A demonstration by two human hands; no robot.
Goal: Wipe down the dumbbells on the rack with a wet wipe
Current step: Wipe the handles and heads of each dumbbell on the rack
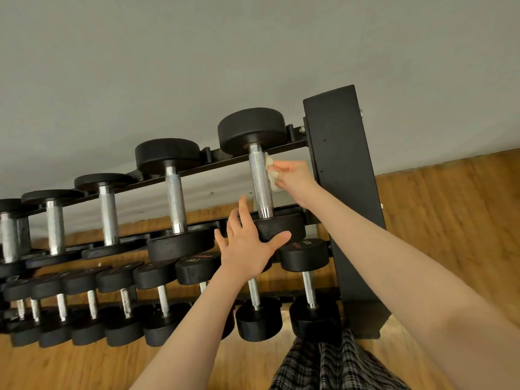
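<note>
A black dumbbell (260, 175) with a knurled steel handle lies at the right end of the rack's top tier (281, 149). My right hand (292, 175) pinches a crumpled white wet wipe (270, 171) against the right side of that handle. My left hand (250, 243) rests with spread fingers on the dumbbell's near black head, thumb hooked under its edge.
Several more dumbbells (174, 198) line the top tier to the left, and a lower tier (157, 302) holds several smaller ones. The rack's black upright (343, 192) stands just right of my right hand. Grey wall behind, wooden floor below, plaid trousers (332, 364) at the bottom.
</note>
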